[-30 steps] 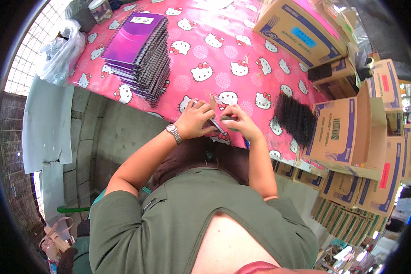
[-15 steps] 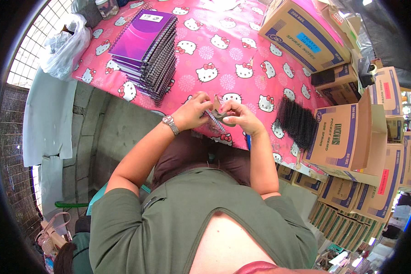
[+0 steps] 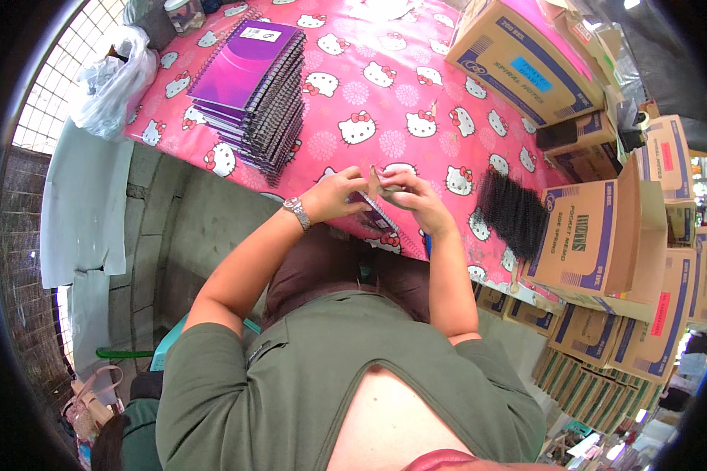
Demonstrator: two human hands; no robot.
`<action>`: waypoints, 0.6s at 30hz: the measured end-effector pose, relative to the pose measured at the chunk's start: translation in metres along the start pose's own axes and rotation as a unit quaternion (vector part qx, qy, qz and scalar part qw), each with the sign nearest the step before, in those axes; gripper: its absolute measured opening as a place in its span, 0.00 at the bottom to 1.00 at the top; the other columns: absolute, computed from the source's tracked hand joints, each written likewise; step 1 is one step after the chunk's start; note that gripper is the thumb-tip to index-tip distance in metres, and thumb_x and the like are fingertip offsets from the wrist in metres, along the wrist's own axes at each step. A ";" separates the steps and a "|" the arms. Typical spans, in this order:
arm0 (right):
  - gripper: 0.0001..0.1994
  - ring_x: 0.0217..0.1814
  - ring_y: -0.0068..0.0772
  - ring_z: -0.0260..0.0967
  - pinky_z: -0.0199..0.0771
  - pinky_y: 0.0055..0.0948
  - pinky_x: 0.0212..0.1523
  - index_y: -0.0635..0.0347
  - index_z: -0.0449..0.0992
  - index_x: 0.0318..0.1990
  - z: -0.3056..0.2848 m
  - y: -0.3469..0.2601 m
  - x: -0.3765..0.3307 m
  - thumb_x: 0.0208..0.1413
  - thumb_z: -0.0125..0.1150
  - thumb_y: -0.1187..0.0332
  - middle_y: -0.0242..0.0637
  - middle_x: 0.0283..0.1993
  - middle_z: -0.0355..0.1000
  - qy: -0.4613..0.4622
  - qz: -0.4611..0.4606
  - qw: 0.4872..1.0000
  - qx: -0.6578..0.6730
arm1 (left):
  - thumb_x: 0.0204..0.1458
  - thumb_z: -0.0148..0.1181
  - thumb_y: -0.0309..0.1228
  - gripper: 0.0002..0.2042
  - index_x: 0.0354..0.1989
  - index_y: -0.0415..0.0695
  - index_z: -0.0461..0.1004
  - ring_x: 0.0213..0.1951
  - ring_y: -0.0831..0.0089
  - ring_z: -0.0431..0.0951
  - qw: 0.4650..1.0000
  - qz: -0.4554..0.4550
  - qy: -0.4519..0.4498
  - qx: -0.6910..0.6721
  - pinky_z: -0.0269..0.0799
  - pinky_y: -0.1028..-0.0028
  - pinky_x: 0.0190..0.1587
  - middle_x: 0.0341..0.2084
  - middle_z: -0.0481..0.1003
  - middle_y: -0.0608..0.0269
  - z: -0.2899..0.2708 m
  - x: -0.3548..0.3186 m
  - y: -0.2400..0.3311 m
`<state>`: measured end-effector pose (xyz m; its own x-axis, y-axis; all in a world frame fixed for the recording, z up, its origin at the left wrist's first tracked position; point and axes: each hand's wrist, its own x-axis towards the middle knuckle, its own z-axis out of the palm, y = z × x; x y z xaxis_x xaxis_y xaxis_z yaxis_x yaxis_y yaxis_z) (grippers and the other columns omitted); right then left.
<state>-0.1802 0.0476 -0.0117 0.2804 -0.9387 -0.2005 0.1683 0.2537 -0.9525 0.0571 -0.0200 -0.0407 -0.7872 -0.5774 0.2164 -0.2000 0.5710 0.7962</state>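
Pinching a small tan scrap of card (image 3: 375, 183) between the fingertips of both hands, I have my left hand (image 3: 334, 196) closed on its near edge and my right hand (image 3: 412, 198) closed on the other side, so the piece stands up between them, just above the table edge. It looks thin, stiff and roughly pointed at the top. Under my hands lies a spiral notebook (image 3: 382, 220) with a pink cover, its wire binding running slantwise toward me; whether my fingers touch it I cannot tell. A metal wristwatch (image 3: 297, 210) sits on my left wrist.

All this is at the near edge of the table, which is covered by a glossy pink tablecloth (image 3: 385, 102) printed with white cartoon cats and flowers. To my left on the cloth stands a tall stack of purple notebooks (image 3: 253, 90), their black wire spines lined up along one side. Just beside my right hand lies a dark bundle of black wire coils (image 3: 513, 220), bristly and loose. Beyond it, brown cardboard boxes (image 3: 597, 235) with purple and blue panels crowd the right side, some open, some stacked, hemming in that end of the table. A larger cardboard box (image 3: 518, 63) lies at the far right of the cloth. At the far left corner rests a crumpled clear plastic bag (image 3: 114, 82), near a window grille (image 3: 59, 78).
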 end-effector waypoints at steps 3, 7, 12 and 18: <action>0.16 0.63 0.34 0.64 0.63 0.35 0.64 0.61 0.80 0.47 0.012 -0.014 0.002 0.50 0.67 0.66 0.37 0.59 0.66 -0.015 0.009 0.986 -0.166 | 0.44 0.72 0.31 0.15 0.38 0.40 0.74 0.38 0.58 0.76 1.000 0.003 0.007 -0.012 0.74 0.64 0.40 0.36 0.70 0.56 0.001 0.002 -0.007; 0.19 0.60 0.33 0.65 0.65 0.34 0.62 0.61 0.80 0.45 0.006 -0.007 0.003 0.47 0.70 0.61 0.36 0.59 0.65 -0.062 -0.032 0.997 -0.040 | 0.43 0.73 0.31 0.16 0.38 0.41 0.74 0.39 0.57 0.76 1.000 0.004 0.013 -0.017 0.74 0.63 0.41 0.36 0.71 0.55 0.000 0.002 -0.013; 0.16 0.59 0.30 0.65 0.65 0.32 0.61 0.61 0.80 0.43 0.012 -0.008 0.011 0.46 0.69 0.64 0.33 0.57 0.65 0.032 0.032 0.979 -0.197 | 0.41 0.74 0.30 0.17 0.38 0.39 0.74 0.38 0.60 0.76 0.999 -0.008 0.020 -0.034 0.74 0.66 0.42 0.35 0.72 0.56 -0.001 0.001 -0.016; 0.17 0.59 0.35 0.64 0.65 0.36 0.59 0.56 0.82 0.41 -0.007 0.008 0.019 0.43 0.75 0.61 0.34 0.52 0.67 0.121 -0.011 0.931 -0.343 | 0.42 0.73 0.30 0.16 0.37 0.39 0.74 0.38 0.63 0.76 0.999 -0.009 0.041 -0.032 0.73 0.67 0.42 0.32 0.72 0.58 -0.001 0.002 -0.017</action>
<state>-0.1799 0.0297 -0.0244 0.0489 -0.9882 -0.1451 -0.4956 0.1021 -0.8626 0.0598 -0.0311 -0.0532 -0.7328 -0.6344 0.2459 -0.1740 0.5242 0.8337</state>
